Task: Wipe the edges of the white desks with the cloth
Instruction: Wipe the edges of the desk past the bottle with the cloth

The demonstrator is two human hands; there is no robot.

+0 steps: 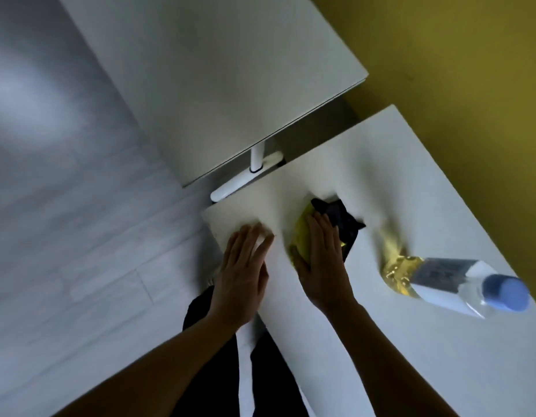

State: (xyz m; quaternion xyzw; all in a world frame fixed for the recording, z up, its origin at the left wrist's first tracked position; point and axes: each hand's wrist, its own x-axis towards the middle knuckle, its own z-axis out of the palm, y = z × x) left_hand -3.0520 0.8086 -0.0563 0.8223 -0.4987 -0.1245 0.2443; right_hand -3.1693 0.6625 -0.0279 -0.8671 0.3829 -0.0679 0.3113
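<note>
On near desk (381, 341) corner: cloth (303, 233) under flat right hand (324, 266); left hand (242, 275) flat beside, empty.

You see two flat white desks (218, 70) (411, 341), one yellow-and-black cloth (303, 233), one clear blue-capped plastic bottle (459, 284), and two bare hands (242, 275) (324, 260).

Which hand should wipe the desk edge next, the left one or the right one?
Probably the right hand: it already lies flat on the cloth on the near desk. The left hand rests open at the desk's corner, holding nothing, so it can only steady.
</note>
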